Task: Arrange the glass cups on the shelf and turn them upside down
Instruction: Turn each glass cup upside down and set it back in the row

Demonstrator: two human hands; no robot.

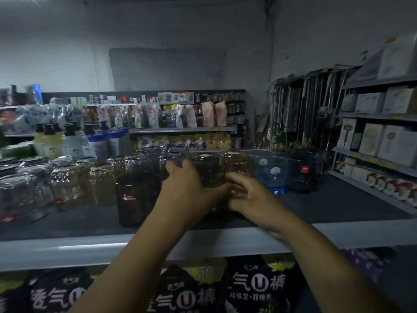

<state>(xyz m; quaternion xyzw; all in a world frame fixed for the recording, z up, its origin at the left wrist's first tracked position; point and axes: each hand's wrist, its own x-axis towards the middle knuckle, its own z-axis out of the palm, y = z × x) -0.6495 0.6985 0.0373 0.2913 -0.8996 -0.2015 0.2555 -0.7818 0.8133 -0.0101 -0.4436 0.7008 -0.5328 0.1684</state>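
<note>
Nearest, under the grey front lip of the shelf (pixel 67 247), dark packs (pixel 255 288) printed with large pale characters stand in a row. Both bare forearms reach up over that lip. The left hand (pixel 185 190) curls round the left side of a dark glass cup (pixel 209 170), thumb up against its wall, gripping it. The cup stands mid-shelf, a little back from the front edge. The right hand (pixel 248 197) sits low at the cup's right with fingers curled, touching the left hand, but I cannot tell whether it actually grips anything. Just left of the hands stands another dark cup (pixel 135 199) with a red mark, then amber cups (pixel 67 188) and clear cups (pixel 20 195) in rows. To the right are a blue cup (pixel 270 175) and a black cup (pixel 302 175). Farther off, pump bottles (pixel 49 143), bagged goods (pixel 171 116) and white boxes (pixel 383 141) fill other shelves
</note>
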